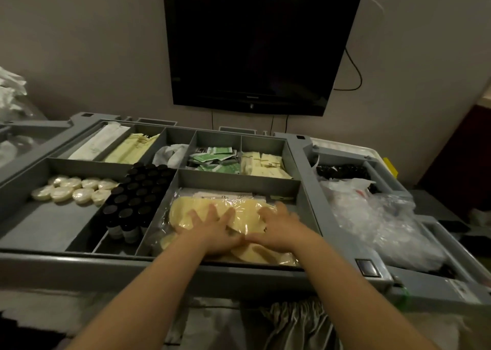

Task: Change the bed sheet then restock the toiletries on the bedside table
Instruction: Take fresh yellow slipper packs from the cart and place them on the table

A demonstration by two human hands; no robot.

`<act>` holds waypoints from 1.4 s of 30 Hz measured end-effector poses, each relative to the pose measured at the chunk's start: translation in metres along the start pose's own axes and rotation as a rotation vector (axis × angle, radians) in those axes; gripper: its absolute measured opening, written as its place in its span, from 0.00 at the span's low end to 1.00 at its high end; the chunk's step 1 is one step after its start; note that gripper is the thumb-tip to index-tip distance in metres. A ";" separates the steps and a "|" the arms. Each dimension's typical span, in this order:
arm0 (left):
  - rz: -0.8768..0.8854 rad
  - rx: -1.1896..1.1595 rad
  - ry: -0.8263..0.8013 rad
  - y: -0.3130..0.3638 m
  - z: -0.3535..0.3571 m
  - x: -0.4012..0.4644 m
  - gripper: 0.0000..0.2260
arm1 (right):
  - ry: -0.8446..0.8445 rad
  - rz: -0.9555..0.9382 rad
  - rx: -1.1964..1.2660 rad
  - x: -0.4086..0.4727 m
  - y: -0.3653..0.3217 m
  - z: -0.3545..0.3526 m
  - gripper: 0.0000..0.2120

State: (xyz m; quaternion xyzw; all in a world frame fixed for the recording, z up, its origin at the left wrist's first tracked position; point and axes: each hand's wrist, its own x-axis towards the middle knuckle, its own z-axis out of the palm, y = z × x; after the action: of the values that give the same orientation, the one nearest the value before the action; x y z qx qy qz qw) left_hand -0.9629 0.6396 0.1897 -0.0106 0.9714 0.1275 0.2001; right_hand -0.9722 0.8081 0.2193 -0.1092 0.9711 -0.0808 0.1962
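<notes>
Head view: both hands, left & right, grip open w/ fingers spread flat on yellow packets bag in cart tray, prob. steadying it to pick stock.

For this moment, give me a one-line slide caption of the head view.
Both hands, left hand and right hand, rest on plastic-wrapped yellow items in a grey cart tray.

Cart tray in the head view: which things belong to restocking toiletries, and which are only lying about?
Belong to the job:
left hand and right hand, on the yellow plastic-wrapped packs
round soaps
small dark bottles
green sachets

Lying about:
television
clear plastic bags
</notes>
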 end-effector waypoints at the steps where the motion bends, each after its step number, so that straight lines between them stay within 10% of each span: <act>1: 0.006 0.008 -0.013 -0.001 0.000 -0.001 0.38 | -0.006 0.018 0.073 0.004 -0.001 0.004 0.41; 14: -0.045 -0.042 -0.046 -0.026 -0.006 -0.006 0.36 | -0.118 0.026 0.120 0.003 0.012 0.026 0.38; 21: 0.082 -0.158 0.505 -0.036 -0.034 -0.039 0.20 | 0.336 -0.151 0.098 -0.003 -0.056 -0.013 0.27; 26: -0.305 -0.212 0.843 -0.135 -0.059 -0.111 0.22 | 0.406 -0.528 0.091 0.006 -0.181 -0.013 0.20; 33: -0.961 -0.213 0.591 -0.311 0.023 -0.284 0.24 | 0.169 -1.091 0.013 -0.049 -0.421 0.073 0.23; 42: -1.238 -0.306 0.417 -0.477 0.057 -0.448 0.19 | -0.053 -1.407 -0.120 -0.129 -0.636 0.190 0.26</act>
State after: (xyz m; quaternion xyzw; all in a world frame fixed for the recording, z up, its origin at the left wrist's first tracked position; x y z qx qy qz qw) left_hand -0.4945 0.1790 0.1985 -0.6184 0.7754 0.1209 0.0407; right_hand -0.6654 0.2051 0.2208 -0.7236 0.6677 -0.1320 0.1147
